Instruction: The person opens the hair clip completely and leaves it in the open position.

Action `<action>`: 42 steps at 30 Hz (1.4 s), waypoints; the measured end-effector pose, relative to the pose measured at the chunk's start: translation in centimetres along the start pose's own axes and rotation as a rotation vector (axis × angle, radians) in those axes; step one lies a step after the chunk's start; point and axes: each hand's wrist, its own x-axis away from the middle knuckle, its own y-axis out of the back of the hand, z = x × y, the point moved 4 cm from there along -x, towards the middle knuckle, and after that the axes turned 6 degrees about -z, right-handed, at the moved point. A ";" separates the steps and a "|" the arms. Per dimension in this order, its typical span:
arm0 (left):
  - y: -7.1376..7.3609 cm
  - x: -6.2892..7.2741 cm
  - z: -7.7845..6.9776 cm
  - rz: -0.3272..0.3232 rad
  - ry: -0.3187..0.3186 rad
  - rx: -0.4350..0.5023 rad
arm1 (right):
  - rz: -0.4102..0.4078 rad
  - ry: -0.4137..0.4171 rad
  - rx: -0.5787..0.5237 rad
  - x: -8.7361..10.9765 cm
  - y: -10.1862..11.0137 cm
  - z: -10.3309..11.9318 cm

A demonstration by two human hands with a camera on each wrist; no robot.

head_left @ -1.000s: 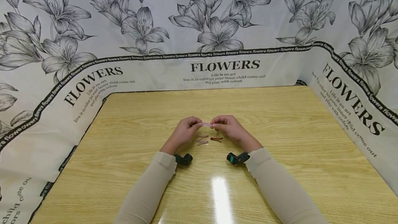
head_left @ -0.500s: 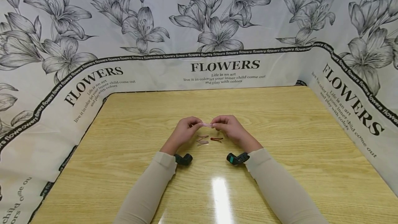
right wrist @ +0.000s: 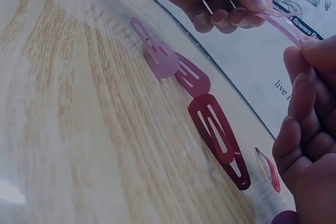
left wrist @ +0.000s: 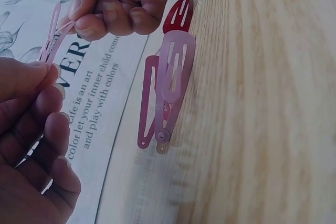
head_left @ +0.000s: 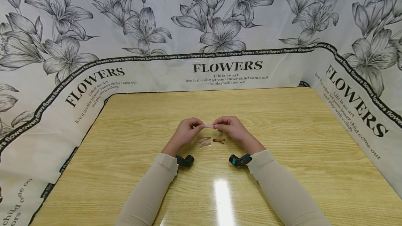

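A light pink snap hair clip (head_left: 208, 126) is held above the table between both hands, its parts spread apart. My left hand (head_left: 187, 131) pinches one end between thumb and forefinger; its other fingers are loosely bent in the left wrist view. My right hand (head_left: 231, 129) pinches the opposite end with thumb and fingertip. Below the hands lie more snap clips: a pale mauve one (left wrist: 176, 77) overlapping a darker pink one (left wrist: 148, 103), and a dark red one (right wrist: 218, 135) beside them. All three stand open.
A small red clip-like piece (right wrist: 270, 169) shows near the right hand in the right wrist view. The wood-grain table (head_left: 141, 114) is bordered by a white flower-printed cloth (head_left: 157, 72) at the back and sides. Dark wrist devices (head_left: 186, 161) sit at both cuffs.
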 end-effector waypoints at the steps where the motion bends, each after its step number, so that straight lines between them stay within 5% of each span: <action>1: 0.0 0.0 0.0 0.001 -0.003 -0.002 | -0.003 -0.005 -0.002 0.0 0.0 0.0; 13: -0.3 -0.1 0.1 0.009 -0.021 -0.016 | -0.032 -0.016 0.110 -0.1 0.1 0.1; 27: -0.8 -0.4 0.3 0.019 -0.014 -0.074 | -0.054 -0.012 0.420 -0.3 0.6 0.3; 42: -1.4 -1.4 0.7 0.069 -0.020 -0.086 | -0.042 0.100 0.641 -0.3 0.7 0.4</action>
